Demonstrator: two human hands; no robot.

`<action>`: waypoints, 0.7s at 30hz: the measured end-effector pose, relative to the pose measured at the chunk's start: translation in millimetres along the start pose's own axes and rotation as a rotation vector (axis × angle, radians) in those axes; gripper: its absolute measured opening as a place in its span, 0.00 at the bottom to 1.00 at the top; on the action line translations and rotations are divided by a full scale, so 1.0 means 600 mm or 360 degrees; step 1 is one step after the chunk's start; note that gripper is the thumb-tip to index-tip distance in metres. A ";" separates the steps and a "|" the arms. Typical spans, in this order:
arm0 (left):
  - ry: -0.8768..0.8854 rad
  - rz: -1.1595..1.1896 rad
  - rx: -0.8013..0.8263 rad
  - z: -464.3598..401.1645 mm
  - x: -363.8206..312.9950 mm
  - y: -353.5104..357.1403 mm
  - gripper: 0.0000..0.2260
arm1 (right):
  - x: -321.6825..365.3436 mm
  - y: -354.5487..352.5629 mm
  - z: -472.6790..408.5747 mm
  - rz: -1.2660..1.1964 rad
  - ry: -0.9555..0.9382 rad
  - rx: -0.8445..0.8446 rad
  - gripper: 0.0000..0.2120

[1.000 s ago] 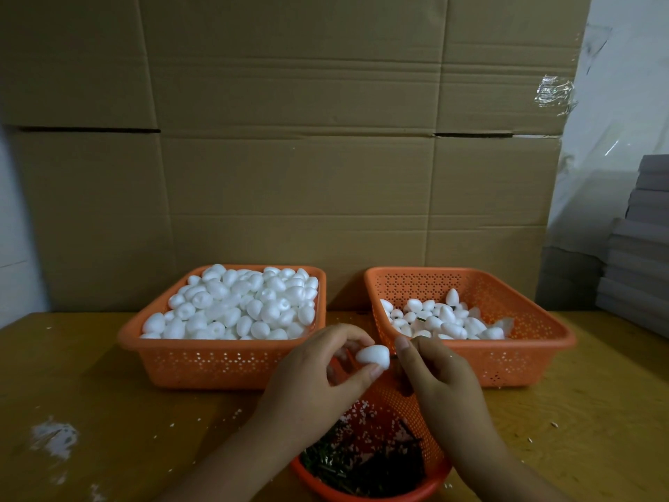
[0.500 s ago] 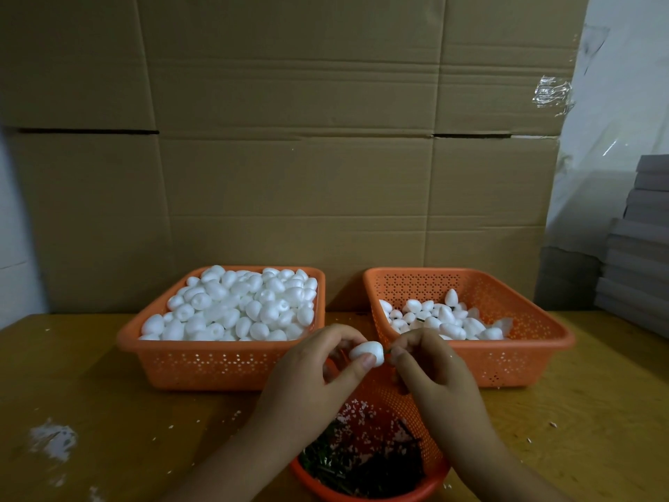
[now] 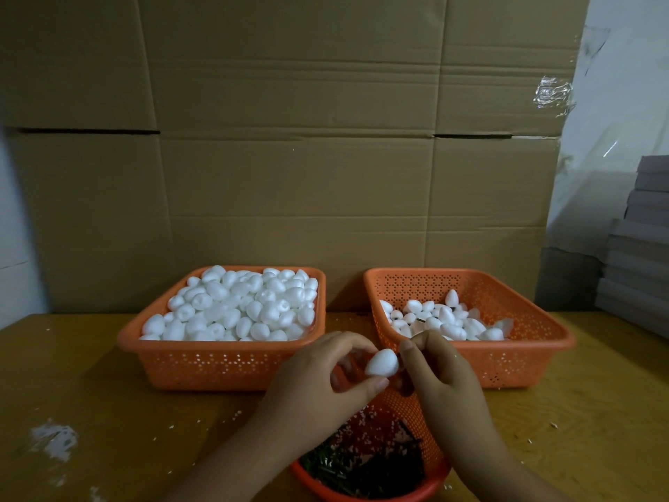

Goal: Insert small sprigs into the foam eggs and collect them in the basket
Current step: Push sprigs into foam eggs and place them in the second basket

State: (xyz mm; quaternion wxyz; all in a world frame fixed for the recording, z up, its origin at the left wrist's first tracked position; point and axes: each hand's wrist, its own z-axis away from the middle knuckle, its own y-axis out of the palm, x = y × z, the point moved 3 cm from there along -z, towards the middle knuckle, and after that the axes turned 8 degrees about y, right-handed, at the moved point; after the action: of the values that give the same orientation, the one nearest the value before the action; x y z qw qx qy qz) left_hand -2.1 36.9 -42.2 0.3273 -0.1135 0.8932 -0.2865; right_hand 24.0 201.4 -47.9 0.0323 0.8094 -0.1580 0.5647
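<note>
My left hand (image 3: 318, 385) pinches a white foam egg (image 3: 382, 362) between thumb and fingers, above the near orange bowl (image 3: 430, 418) of dark green sprigs (image 3: 365, 465). My right hand (image 3: 441, 378) has its curled fingertips pressed against the egg's right end; any sprig between them is hidden. An orange basket (image 3: 224, 360) at the back left is heaped with plain foam eggs (image 3: 235, 306). The orange basket (image 3: 525, 356) at the back right holds a smaller pile of eggs (image 3: 441, 320).
A wall of cardboard boxes (image 3: 289, 157) stands right behind the baskets. Grey stacked sheets (image 3: 640, 255) sit at the right edge. The wooden table (image 3: 90, 400) carries white foam crumbs, with a patch (image 3: 54, 438) at the near left.
My right hand has closed in from just below the egg onto its right end. The left hand keeps the egg in nearly the same place.
</note>
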 end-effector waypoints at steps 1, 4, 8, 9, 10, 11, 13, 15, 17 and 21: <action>0.0006 -0.0020 0.0003 0.000 0.000 0.000 0.15 | 0.000 0.000 0.000 -0.0003 0.0003 0.0003 0.13; 0.0016 -0.0025 -0.0006 0.000 -0.001 0.000 0.14 | -0.001 0.000 0.000 -0.0022 0.0012 0.0012 0.13; 0.0023 -0.0021 -0.0015 0.001 -0.001 -0.002 0.14 | 0.001 0.000 0.001 -0.0037 0.0007 0.0054 0.12; 0.0021 -0.0019 -0.0010 0.001 -0.001 -0.001 0.14 | 0.002 0.000 0.001 -0.0036 0.0002 0.0073 0.12; 0.0022 -0.0020 -0.0004 0.001 0.000 -0.001 0.14 | 0.002 0.000 0.002 -0.0034 -0.0007 0.0086 0.12; 0.0023 -0.0024 0.0002 0.001 0.000 -0.001 0.15 | 0.003 0.000 0.002 -0.0035 -0.0017 0.0093 0.12; 0.0021 -0.0032 0.0013 0.001 0.000 0.000 0.15 | 0.006 -0.001 0.003 -0.0056 -0.0042 0.0093 0.12; 0.0011 -0.0027 0.0018 0.001 0.001 0.001 0.16 | 0.010 -0.002 0.005 -0.0062 -0.0074 0.0088 0.12; -0.0002 -0.0034 0.0009 0.001 0.002 0.001 0.15 | 0.015 -0.002 0.008 -0.0020 -0.0158 0.0070 0.12; 0.0007 -0.0058 -0.0038 0.000 0.004 0.000 0.13 | 0.027 0.002 0.015 0.0119 -0.0335 0.0095 0.12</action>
State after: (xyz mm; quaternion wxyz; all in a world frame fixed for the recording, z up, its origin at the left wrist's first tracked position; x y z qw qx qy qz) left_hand -3.8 36.1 -43.5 0.3187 -0.1330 0.8951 -0.2820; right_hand 36.6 194.5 -36.3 -0.0295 0.8583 -0.1737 0.4820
